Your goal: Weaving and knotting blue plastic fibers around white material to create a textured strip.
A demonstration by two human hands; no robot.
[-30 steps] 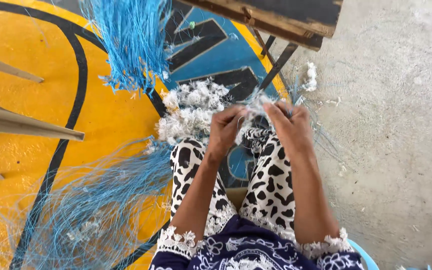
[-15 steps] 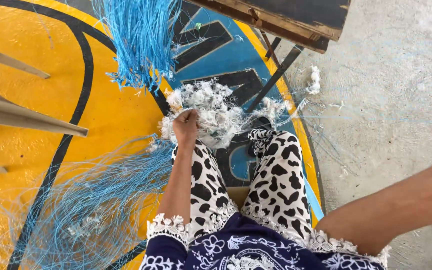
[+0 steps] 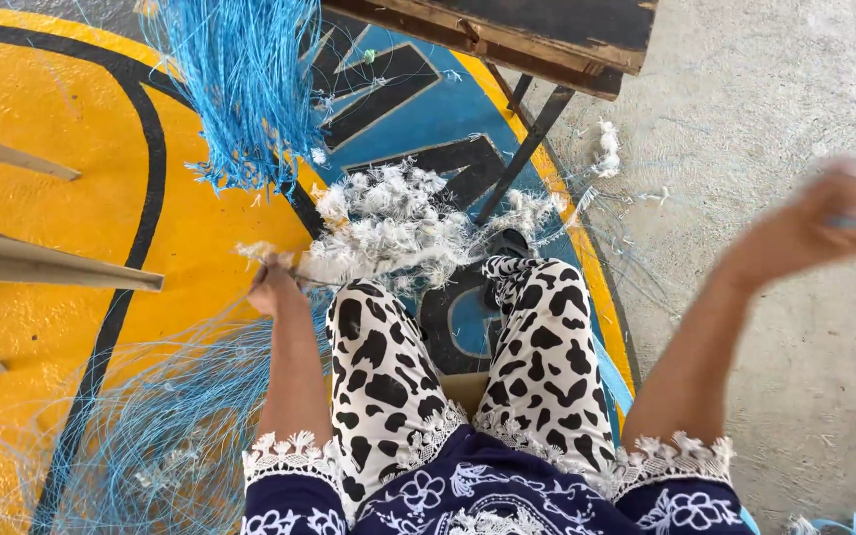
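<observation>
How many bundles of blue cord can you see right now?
2. One hanging blue bundle is at upper left over the yellow floor; one loose blue tangle spreads at lower left beside the left hand. More may lie beyond the frame.

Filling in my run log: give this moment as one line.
left hand: closed at white fluff pile | right hand: raised, blurred, grip unclear | blue net: on floor
</observation>
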